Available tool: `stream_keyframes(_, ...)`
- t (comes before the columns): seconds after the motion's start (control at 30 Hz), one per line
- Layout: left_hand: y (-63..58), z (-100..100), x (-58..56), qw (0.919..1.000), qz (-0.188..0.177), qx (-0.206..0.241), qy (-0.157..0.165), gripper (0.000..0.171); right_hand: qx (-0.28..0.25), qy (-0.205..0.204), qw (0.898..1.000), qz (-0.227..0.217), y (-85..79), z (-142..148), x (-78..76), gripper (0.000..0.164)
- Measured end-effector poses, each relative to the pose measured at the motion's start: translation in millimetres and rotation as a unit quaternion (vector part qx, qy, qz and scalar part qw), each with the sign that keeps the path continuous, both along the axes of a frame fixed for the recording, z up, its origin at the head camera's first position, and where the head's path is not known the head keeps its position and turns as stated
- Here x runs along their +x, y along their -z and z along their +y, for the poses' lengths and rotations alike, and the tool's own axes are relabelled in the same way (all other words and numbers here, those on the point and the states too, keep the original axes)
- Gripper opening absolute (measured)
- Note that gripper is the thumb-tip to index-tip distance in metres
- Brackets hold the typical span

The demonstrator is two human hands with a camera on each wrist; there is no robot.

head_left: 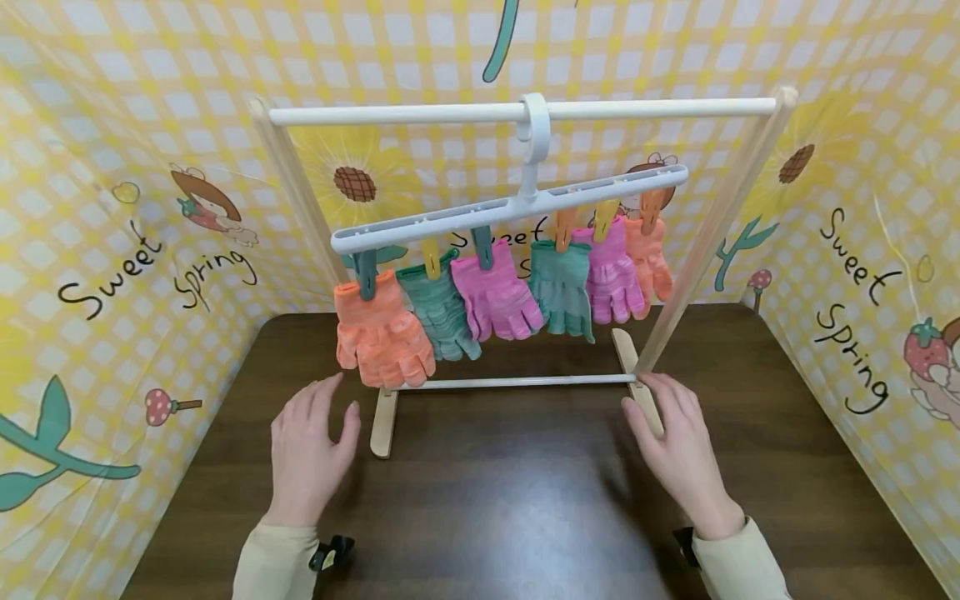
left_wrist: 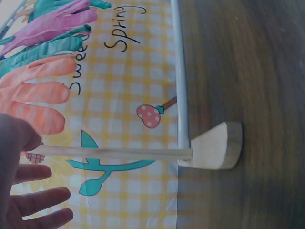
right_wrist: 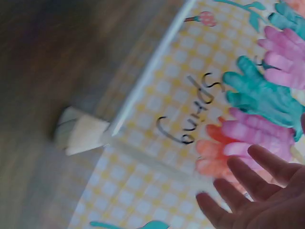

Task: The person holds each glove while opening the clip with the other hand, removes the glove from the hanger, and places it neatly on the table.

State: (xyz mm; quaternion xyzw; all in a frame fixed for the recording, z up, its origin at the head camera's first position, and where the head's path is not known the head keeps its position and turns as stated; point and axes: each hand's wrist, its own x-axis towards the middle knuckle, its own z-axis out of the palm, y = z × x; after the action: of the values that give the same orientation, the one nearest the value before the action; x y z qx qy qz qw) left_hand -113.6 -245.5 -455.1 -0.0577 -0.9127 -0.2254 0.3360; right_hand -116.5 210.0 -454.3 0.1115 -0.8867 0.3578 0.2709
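A pale grey clip hanger (head_left: 435,223) hangs by its hook from the white top rail (head_left: 405,114) of a wooden rack, its right end higher than its left. Clothespins hold several small gloves along it: an orange glove (head_left: 384,333) at the left, then green, a pink glove (head_left: 498,296), another green glove (head_left: 562,287), pink and orange. My left hand (head_left: 309,446), holding nothing, is left of the rack's left foot (head_left: 384,423), fingers extended. My right hand (head_left: 678,442) is also bare of any object, its fingers overlapping the right foot (head_left: 625,346) in the head view.
The rack's wooden right post (head_left: 697,242) and lower white rod (head_left: 525,382) frame the gloves. A dark brown wooden table (head_left: 517,517) lies beneath. Yellow checked cloth (head_left: 112,125) with printed flowers and lettering surrounds the table on the back and both sides.
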Motion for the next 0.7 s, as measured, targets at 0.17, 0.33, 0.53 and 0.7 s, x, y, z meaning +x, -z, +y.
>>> stream_keyframes(0.17,-7.4,4.3,1.3,0.9967,0.05,0.063,0.008,0.029,-0.031,-0.036,0.999,0.006,-18.4,-14.6,-1.4,0.015)
stream_keyframes(0.33,-12.1,7.8,0.0,0.9928,0.061,0.102,0.018,0.024,-0.058,-0.083,0.995,-0.013,-38.6,-35.4,-3.6,0.003)
stream_keyframes(0.53,-17.7,12.4,-3.2,0.9894,0.067,0.126,0.028,0.024,-0.08,-0.135,0.987,-0.034,-64.9,-65.3,-9.8,0.007)
stream_keyframes(0.7,-24.4,15.9,-6.2,0.9863,0.072,0.143,0.04,0.024,-0.094,-0.191,0.976,-0.042,-89.5,-91.1,-16.0,0.008)
